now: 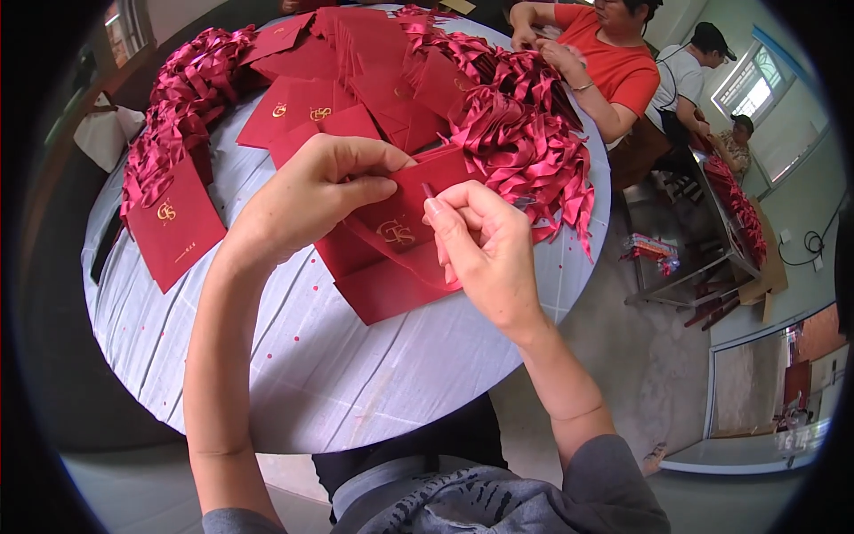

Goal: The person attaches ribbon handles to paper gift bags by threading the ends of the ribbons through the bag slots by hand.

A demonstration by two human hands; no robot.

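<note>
My left hand pinches the top edge of a dark red paper envelope with a gold emblem, thumb in front. In my right hand, thumb and index finger are pressed together on a narrow red ribbon; its short tip pokes out above them, over the envelope. The ribbon's loose length sags across the front of the envelope and passes behind my right fingers. Just below lies another red envelope, partly covered. How the ribbon joins the envelope is hidden by my hands.
Red envelopes pile up at the round table's far side. Ribboned bundles lie left and right; one envelope leans out at left. A person in red works across at right. A second table stands farther right.
</note>
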